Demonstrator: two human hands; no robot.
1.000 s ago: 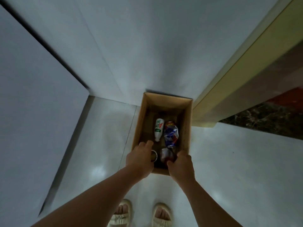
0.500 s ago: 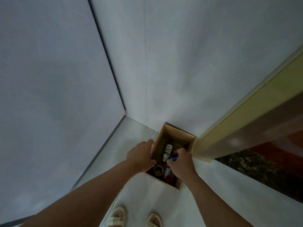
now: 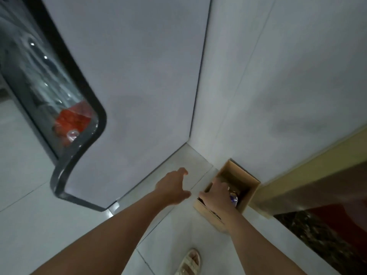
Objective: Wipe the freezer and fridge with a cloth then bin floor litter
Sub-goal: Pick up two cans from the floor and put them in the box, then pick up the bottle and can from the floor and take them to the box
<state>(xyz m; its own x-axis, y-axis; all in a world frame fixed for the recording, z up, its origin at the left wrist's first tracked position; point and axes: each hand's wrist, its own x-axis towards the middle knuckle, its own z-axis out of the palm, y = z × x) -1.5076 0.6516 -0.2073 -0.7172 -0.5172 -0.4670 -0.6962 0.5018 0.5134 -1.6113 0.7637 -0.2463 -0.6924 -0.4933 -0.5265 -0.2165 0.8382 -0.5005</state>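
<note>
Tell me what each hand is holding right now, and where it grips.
The left hand holds nothing, fingers spread above the floor. The right hand reaches into the cardboard box over a crushed can; whether it grips it cannot be told.

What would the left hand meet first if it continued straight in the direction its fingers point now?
Probably the bare floor tile in the corner, then the white wall. The left hand is open and empty; depth is unclear.

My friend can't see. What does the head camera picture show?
A person's right hand reaches into a cardboard box of litter on the floor in a corner, while the left hand hovers open beside it. A freezer with a glass lid stands left.
</note>
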